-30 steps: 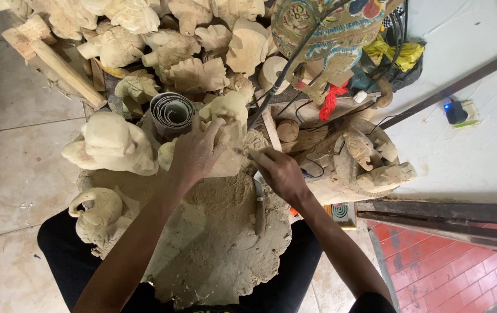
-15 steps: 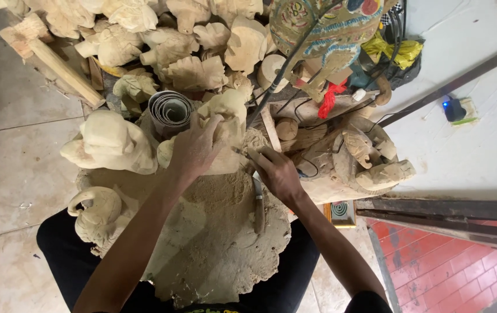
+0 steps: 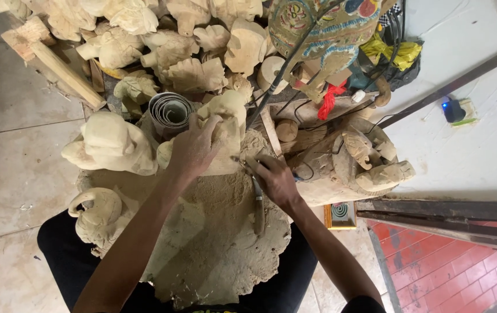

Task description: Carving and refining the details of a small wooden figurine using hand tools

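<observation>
My left hand (image 3: 193, 148) presses down on a pale unpainted wooden carving (image 3: 228, 119) that stands on a round wooden block (image 3: 214, 255) covered in sawdust. My right hand (image 3: 274, 179) grips a carving knife (image 3: 257, 203) with a wooden handle, its blade tip touching the lower right edge of the carving. Both forearms reach up from the bottom of the view over my lap.
Several unpainted animal carvings (image 3: 112, 145) are piled to the left and at the top. A roll of sandpaper (image 3: 170, 110) stands beside the carving. A painted figure (image 3: 324, 29), cables and another carving (image 3: 370, 162) lie to the right. Tiled floor on the left, red bricks (image 3: 451, 272) at lower right.
My right hand with the knife has shifted slightly down and left along the carving's edge. My left hand has stayed on the carving.
</observation>
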